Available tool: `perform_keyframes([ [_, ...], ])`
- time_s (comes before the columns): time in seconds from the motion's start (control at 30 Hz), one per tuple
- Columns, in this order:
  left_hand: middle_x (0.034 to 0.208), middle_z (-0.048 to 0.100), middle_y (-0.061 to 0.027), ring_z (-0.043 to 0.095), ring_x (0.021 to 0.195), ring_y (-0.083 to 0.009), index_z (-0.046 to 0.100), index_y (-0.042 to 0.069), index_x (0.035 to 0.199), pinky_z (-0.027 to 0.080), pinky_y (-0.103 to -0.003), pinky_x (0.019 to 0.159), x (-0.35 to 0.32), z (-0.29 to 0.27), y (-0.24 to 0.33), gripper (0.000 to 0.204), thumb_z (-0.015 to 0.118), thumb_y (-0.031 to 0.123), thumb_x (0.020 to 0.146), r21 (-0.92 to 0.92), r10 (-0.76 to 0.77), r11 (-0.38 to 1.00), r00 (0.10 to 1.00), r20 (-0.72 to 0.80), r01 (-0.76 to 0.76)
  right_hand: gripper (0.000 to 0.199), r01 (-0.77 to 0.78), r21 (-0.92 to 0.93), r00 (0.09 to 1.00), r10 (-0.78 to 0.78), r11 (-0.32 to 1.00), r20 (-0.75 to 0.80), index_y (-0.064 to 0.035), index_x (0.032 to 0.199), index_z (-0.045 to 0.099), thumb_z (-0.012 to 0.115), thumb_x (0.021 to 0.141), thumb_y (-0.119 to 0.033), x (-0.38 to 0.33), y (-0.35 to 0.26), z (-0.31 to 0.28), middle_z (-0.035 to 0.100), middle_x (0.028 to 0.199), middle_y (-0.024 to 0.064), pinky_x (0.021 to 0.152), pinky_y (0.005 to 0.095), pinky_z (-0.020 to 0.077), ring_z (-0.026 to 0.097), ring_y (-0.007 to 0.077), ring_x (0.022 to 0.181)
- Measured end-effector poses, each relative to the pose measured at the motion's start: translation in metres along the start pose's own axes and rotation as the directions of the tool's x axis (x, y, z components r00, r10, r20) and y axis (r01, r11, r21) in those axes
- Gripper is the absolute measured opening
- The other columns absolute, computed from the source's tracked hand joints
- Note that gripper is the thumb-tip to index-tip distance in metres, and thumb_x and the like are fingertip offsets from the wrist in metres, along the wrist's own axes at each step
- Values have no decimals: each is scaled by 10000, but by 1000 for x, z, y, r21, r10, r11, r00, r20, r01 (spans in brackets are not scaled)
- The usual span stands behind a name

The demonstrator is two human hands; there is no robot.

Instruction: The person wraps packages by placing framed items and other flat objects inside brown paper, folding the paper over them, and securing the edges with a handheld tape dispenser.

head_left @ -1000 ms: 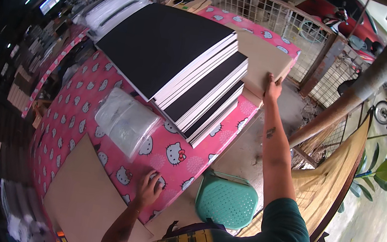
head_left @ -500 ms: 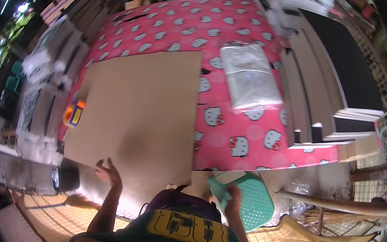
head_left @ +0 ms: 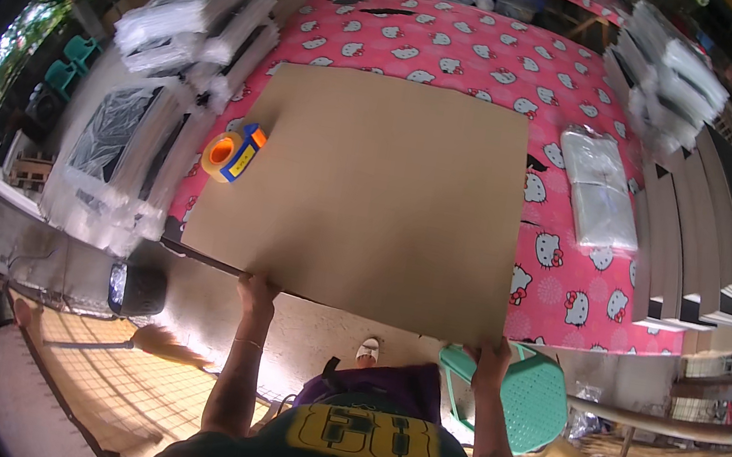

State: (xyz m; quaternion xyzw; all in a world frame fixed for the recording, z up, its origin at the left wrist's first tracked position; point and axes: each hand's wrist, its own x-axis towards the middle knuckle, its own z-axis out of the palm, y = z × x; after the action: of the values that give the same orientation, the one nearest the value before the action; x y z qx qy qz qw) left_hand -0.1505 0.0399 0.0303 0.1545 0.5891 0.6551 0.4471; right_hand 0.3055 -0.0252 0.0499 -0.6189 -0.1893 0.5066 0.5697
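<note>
Your left hand (head_left: 255, 291) and right hand (head_left: 491, 353) now pinch the cardboard sheet's (head_left: 371, 192) near edge, fingers closed. A moment ago only your left touched it; a tape dispenser (head_left: 233, 152) lies beyond your left fingers.

Item count, near to far:

- Hands: two, the left hand (head_left: 257, 288) and the right hand (head_left: 490, 353), at the near edge.
- Brown cardboard sheet (head_left: 371, 192): one.
- Orange tape dispenser (head_left: 233, 152): one, at left.
- Clear plastic bag bundle (head_left: 597, 187): one, at right.
- Green plastic stool (head_left: 529, 404): one, near right.
- Pink patterned table (head_left: 468, 50): one.
</note>
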Motion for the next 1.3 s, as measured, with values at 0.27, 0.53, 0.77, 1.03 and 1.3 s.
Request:
perform_keyframes([
  [0.27, 1084, 614, -193, 669, 941, -332, 501, -87, 1148, 642, -429, 713, 57, 11, -8, 289, 571, 20, 889, -157, -71, 985, 997, 35, 76, 331, -55, -97, 998, 59, 994, 36, 15, 1231, 541, 600, 921, -87, 43, -2, 27, 625, 1027, 91, 623, 291, 613, 673, 178, 835],
  [0.53, 975, 640, -185, 693, 831, -279, 589, -94, 1013, 653, -405, 662, 45, 19, -6, 192, 623, 45, 884, 72, -67, 994, 986, -151, 79, 303, -60, -332, 992, 92, 941, 81, -40, 1130, 603, 700, 909, -223, 68, 4, -13, 679, 824, 79, 468, 239, 497, 656, 155, 600],
  [0.77, 864, 717, -89, 717, 750, -215, 656, -19, 995, 594, -362, 629, 30, -26, 113, 224, 660, 194, 926, 664, -527, 654, 848, 55, 363, 374, 288, -958, 932, -225, -14, 283, 4, 1132, 623, 717, 887, -261, 96, -59, -3, 666, 881, 176, 665, 408, 529, 648, 278, 732],
  [1.03, 987, 724, -178, 702, 925, -280, 680, -17, 1052, 512, -353, 821, 182, -181, 433, 298, 656, 256, 935, 796, 940, 263, 331, -84, -545, 656, 111, -87, 550, 12, 990, 835, -112, 1501, 345, 479, 999, -512, 9, -76, 489, 462, 1446, 119, 1060, 498, 368, 413, 235, 1346],
  [1.3, 1492, 385, -297, 379, 1360, -450, 322, 28, 1521, 333, -616, 1049, 382, -364, 498, 1208, 610, 852, 686, 536, 201, 844, 925, -321, 2, 1163, -312, -245, 450, 370, 918, 813, -128, 1535, 243, 678, 695, -805, -58, -9, 773, 342, 1504, 145, 1022, 499, 336, 361, 256, 1368],
])
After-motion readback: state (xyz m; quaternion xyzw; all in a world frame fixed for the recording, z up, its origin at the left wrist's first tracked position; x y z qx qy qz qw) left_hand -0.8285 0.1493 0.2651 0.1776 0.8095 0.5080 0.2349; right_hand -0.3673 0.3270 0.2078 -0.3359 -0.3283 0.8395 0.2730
